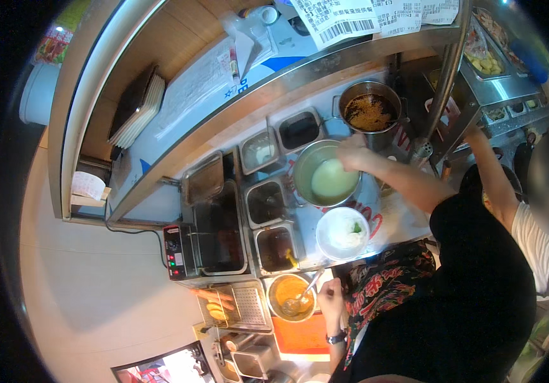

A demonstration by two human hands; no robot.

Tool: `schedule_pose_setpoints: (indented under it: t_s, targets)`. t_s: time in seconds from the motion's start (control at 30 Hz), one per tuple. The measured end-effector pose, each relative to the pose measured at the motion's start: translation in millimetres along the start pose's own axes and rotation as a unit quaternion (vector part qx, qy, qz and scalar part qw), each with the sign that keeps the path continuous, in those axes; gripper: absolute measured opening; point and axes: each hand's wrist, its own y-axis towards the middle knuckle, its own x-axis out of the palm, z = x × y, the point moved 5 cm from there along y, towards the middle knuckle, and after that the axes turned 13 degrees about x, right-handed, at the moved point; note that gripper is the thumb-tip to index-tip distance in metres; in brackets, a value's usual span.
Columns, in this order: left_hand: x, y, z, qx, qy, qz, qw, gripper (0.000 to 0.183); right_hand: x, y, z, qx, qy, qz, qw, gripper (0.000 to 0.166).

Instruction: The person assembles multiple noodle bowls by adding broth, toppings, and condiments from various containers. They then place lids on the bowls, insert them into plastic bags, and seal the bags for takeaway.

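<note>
My right hand (354, 152) reaches over the rim of a metal pot (305, 167) of pale greenish liquid; its fingers are bent, and what they grip is hidden. Below that pot, a white plastic bowl (324, 234) holds white contents and a bit of green leaf. My left hand (331, 296), with a watch on the wrist, hangs beside a round metal bowl of orange sauce (286, 289). A metal ladle (292, 306) rests in the sauce, its handle leaning towards the left hand; whether the fingers touch it is unclear.
A pot with dark broth (370, 106) stands behind. Square metal containers (265, 203) and a fryer (220, 234) line the left. A frying basket (219, 306) holds food by an orange board (300, 335). A metal shelf edge (303, 76) hangs above. A co-worker (542, 239) stands right.
</note>
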Motion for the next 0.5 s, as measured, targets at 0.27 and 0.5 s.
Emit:
schedule_pose_setpoints:
  t_s: [0.27,0.5]
  targets:
    - [33,30,-52,-0.147,-0.162,-0.035,0.975,0.027,45,-1,23,-0.027,0.440,0.081,0.894,0.023]
    - [72,59,-77,-0.166,-0.064,-0.050,0.983,0.037,59,-30,44,0.104,0.541,0.137,0.823,0.036]
